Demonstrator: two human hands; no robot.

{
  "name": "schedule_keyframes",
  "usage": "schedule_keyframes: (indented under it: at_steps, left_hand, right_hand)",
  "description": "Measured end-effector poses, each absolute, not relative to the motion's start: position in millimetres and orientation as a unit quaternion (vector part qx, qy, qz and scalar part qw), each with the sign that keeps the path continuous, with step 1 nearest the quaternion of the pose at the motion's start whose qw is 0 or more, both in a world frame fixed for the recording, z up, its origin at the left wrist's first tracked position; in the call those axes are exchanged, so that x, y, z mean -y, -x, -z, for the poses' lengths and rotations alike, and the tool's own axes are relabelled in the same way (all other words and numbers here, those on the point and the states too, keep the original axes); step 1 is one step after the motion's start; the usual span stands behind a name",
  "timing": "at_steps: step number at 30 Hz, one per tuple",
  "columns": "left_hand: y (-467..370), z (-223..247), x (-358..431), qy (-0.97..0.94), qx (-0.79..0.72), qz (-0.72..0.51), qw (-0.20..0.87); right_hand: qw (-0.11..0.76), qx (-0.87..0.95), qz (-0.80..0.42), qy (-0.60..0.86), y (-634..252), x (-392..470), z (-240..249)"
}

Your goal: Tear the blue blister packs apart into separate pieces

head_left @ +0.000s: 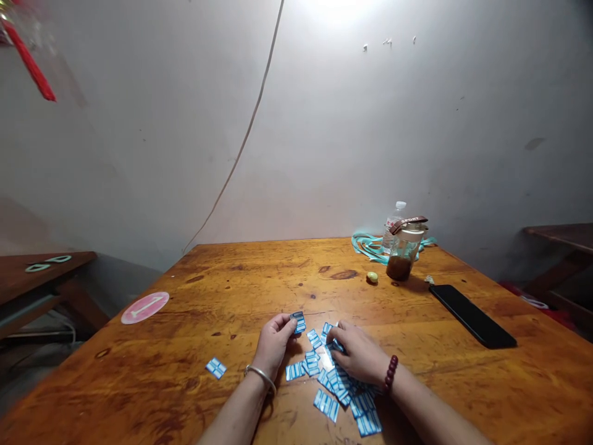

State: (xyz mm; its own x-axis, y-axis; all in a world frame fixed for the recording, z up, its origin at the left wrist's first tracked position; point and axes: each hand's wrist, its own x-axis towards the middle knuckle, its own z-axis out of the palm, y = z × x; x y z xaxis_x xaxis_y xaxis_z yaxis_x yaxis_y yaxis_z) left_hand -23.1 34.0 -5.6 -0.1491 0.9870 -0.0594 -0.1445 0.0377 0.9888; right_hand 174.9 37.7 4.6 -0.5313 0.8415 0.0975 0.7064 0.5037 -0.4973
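Pale grey, scuffed wall point(296, 148) behind a varnished wooden table point(259, 272) with dark knots, its far edge close to the wall; bright light point(336, 5) at upper centre; thin cord point(252, 117) running down the wall towards the table's far left corner; small white marks point(388, 42) at upper right; darker wooden furniture point(41, 275) at left, with a second such piece point(563, 238) at right; floor largely hidden, dim where visible

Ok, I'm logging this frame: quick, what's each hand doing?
Left hand: closed, pinching a blue-and-white card.
Right hand: fingers bent over the card pile; can't tell if it grips one.
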Motion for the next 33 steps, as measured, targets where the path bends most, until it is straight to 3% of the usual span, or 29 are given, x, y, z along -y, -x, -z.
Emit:
schedule_keyframes:
  at_steps: [5,13,33]
  left_hand:
    - [21,8,-34,-0.422,-0.506,-0.560,0.502]
    - [4,1,-22,-0.427,-0.517,-0.511,0.538]
    - [-3,1,-16,-0.390,-0.488,-0.498,0.601]
  right_hand:
    - [0.208,0.829,-0.248,0.455,-172,-40,-6]
    - [0.382,0.765,-0.321,0.408,-155,-33,-13]
    - [0.454,0.659,-0.435,0.413,-147,-31,-4]
